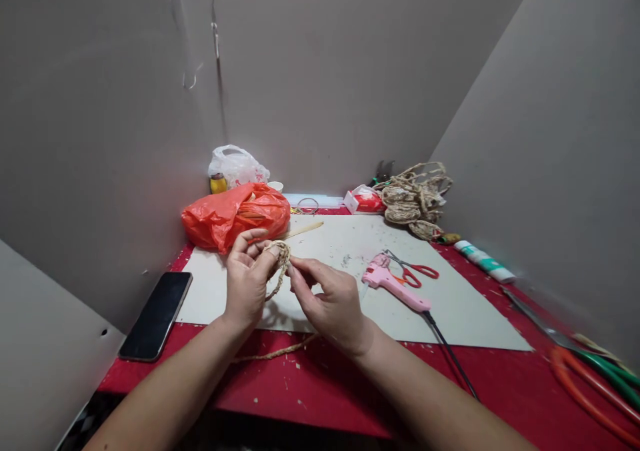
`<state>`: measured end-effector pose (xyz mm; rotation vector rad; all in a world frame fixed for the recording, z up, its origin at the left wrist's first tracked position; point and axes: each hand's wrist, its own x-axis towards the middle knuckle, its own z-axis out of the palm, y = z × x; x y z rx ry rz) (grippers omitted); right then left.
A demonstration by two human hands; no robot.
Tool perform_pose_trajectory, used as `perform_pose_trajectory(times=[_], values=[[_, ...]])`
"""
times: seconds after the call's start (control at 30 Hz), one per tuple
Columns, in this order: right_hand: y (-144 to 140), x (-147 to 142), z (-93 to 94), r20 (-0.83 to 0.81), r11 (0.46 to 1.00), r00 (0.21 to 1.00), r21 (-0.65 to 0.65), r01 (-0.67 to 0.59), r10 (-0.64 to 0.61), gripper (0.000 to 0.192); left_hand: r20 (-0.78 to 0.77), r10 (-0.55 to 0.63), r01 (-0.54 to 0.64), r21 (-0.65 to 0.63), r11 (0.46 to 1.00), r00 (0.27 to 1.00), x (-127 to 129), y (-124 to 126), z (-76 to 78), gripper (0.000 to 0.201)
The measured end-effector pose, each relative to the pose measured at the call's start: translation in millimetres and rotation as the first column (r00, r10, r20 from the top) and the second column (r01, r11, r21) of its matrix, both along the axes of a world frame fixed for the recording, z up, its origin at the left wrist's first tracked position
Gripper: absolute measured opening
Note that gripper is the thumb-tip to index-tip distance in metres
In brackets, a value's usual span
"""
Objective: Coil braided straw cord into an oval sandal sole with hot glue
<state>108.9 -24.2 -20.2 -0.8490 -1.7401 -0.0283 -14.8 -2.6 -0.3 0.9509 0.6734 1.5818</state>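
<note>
My left hand (249,274) is closed on a small coil of braided straw rope (283,254), thumb pressed on its face and fingers behind. My right hand (327,294) pinches at the coil's right edge, thumb and forefinger together; what lies between those fingertips is too small to make out. A loose tail of the rope (280,352) trails below the hands over the red cloth. To the right of my right hand lies a pink glue gun (395,283), its black cord running toward the front edge. Red-handled scissors (415,272) rest just behind it.
A white board (460,318) covers the red cloth (280,398). At left are a phone (157,314) and an orange plastic bag (225,214). Bundled straw rope (415,198) sits back right. Large shears (590,364) lie at the right edge. Grey panels (325,91) enclose the table.
</note>
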Motion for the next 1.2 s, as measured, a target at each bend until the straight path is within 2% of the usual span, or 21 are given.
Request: perform_pose_trajectory(times=[0.13, 0.2, 0.3, 0.43, 0.6, 0.73, 0.97, 1.2], values=[[-1, 2, -0.9, 0.034, 0.998, 0.999, 0.059, 0.009, -0.011, 0.019, 0.006, -0.003, 0.003, -0.004, 1.0, 1.0, 3, -2, -1.5, 0.033], [-2, 2, -1.2, 0.028, 0.999, 1.0, 0.039, 0.008, -0.009, 0.02, 0.004, 0.002, -0.002, -0.004, 1.0, 1.0, 4, -2, -2.3, 0.032], [-3, -1, -2.3, -0.055, 0.997, 0.998, -0.078, -0.017, 0.013, 0.016, 0.0, 0.016, -0.016, -0.009, 1.0, 1.0, 6, -2, -3.6, 0.029], [-5, -5, -4.9, -0.285, 0.949, 0.956, -0.274, -0.158, 0.077, 0.011, -0.035, 0.031, -0.031, -0.005, 1.0, 0.999, 7, -1, -5.2, 0.026], [-5, -8, -6.2, -0.405, 0.893, 0.91, -0.37, -0.257, 0.094, 0.015, -0.086, 0.023, -0.024, -0.007, 1.0, 0.996, 8, -2, -5.9, 0.021], [-4, -10, -6.9, -0.397, 0.895, 0.914, -0.371, -0.247, 0.088, 0.017, -0.109, -0.002, 0.001, -0.011, 1.0, 0.994, 8, -3, -9.6, 0.02], [-3, -9, -10.2, -0.24, 0.946, 0.969, -0.295, -0.135, 0.063, 0.018, -0.118, 0.016, -0.018, -0.008, 1.0, 0.993, 10, -5, -13.5, 0.016], [-4, -7, -9.5, -0.2, 0.971, 0.979, -0.221, -0.09, 0.046, 0.017, -0.152, -0.125, 0.117, -0.064, 0.991, 0.98, 12, -13, -11.5, 0.017]])
